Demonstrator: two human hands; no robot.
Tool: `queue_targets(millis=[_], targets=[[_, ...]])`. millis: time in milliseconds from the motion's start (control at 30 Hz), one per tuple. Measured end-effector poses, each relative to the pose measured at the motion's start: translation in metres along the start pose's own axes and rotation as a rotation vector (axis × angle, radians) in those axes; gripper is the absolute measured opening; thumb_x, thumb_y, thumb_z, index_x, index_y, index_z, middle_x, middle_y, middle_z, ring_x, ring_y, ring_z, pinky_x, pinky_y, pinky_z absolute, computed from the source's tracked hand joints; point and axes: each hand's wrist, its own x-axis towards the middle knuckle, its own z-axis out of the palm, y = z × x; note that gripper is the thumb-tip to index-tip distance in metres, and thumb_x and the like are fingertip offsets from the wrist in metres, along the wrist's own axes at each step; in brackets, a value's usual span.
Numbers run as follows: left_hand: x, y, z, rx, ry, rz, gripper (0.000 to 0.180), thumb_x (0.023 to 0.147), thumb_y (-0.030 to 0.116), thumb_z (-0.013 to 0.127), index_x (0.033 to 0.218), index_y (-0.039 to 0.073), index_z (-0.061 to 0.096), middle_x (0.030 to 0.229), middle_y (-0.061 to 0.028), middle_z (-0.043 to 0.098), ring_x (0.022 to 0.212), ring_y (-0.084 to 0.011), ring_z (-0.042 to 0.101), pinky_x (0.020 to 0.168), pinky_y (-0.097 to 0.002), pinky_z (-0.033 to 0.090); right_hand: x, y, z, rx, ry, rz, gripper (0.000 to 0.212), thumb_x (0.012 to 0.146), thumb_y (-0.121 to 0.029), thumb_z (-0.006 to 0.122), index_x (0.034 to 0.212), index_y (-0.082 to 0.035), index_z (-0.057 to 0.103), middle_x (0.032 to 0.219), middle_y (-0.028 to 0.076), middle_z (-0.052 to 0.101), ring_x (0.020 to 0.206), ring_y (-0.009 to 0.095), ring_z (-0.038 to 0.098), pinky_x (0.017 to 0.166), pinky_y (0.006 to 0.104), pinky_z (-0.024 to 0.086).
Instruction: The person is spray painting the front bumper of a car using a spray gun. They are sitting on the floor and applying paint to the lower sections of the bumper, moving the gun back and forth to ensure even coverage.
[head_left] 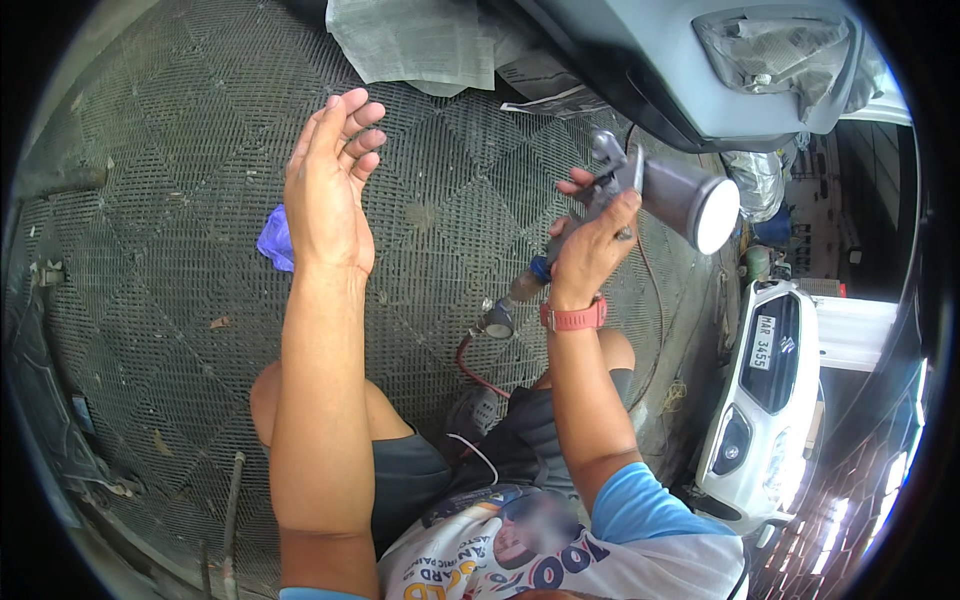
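My right hand (592, 240) is wrapped round the handle of a grey paint spray gun (610, 185). The gun's cup (690, 200) points to the right, its round pale end facing outward. Below the grip hangs a round gauge or regulator (497, 318), from which a reddish air hose (464, 360) runs down. A red watch (574, 316) circles my right wrist. Out in front on the left, my left hand (332, 190) is raised with nothing in it, fingers stretched and slightly curved. A crumpled purple-blue cloth or bag (275, 240) lies on the floor beyond its wrist.
A grey-blue car body panel or bumper (680, 60) stands at the upper right, partly masked with plastic and paper (410, 45). Dark grid matting (170, 300) covers the floor. A hose (655, 290) trails along the right. Farther right is a white car (760, 400).
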Motion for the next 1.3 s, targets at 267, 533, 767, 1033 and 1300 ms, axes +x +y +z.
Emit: queue_targets(millis=[267,533,767,1033,1300], targets=[[0.001,-0.004,0.002,0.013,-0.003,-0.012,0.041,0.113,0.037,0.063,0.139,0.006,0.069,0.121,-0.0014,0.074,0.104,-0.0106,0.065,0.096,-0.0281,0.050,0.028,-0.026,0.079,0.092,-0.138,-0.035,0.058,0.120,-0.050,0.041,0.129,0.002,0.066,0.100,0.013,0.077,0.079,0.015,0.074,0.046,0.0251,0.053],[0.002,-0.009,0.005,0.010,-0.001,-0.027,0.040,0.113,0.037,0.064,0.138,0.007,0.069,0.121,-0.0006,0.075,0.103,-0.0101,0.066,0.094,-0.0275,0.050,0.058,-0.046,0.137,0.155,-0.233,-0.085,0.060,0.120,-0.050,0.042,0.126,0.003,0.069,0.097,0.014,0.077,0.072,0.016,0.074,0.044,0.0262,0.051],[0.008,-0.010,-0.001,0.020,-0.005,-0.027,0.042,0.113,0.039,0.064,0.140,0.007,0.068,0.121,-0.0009,0.073,0.104,-0.0108,0.065,0.095,-0.0280,0.050,0.045,-0.051,0.087,0.159,-0.124,0.091,0.066,0.119,-0.056,0.039,0.128,0.003,0.067,0.097,0.015,0.078,0.078,0.018,0.076,0.045,0.0275,0.052],[0.016,-0.011,-0.005,0.036,0.005,-0.024,0.043,0.112,0.039,0.065,0.139,0.007,0.068,0.121,-0.0011,0.072,0.104,-0.0106,0.063,0.095,-0.0281,0.050,0.022,-0.043,-0.008,0.241,0.088,0.203,0.066,0.119,-0.057,0.037,0.138,0.002,0.061,0.105,0.016,0.077,0.085,0.021,0.076,0.046,0.0277,0.054],[0.018,-0.017,-0.001,0.075,-0.013,-0.021,0.041,0.113,0.040,0.064,0.138,0.008,0.069,0.120,-0.0007,0.073,0.102,-0.0103,0.063,0.094,-0.0276,0.049,0.007,-0.049,-0.015,0.289,0.023,0.242,0.071,0.118,-0.062,0.037,0.144,0.000,0.061,0.113,0.016,0.077,0.094,0.021,0.077,0.049,0.0269,0.054]])
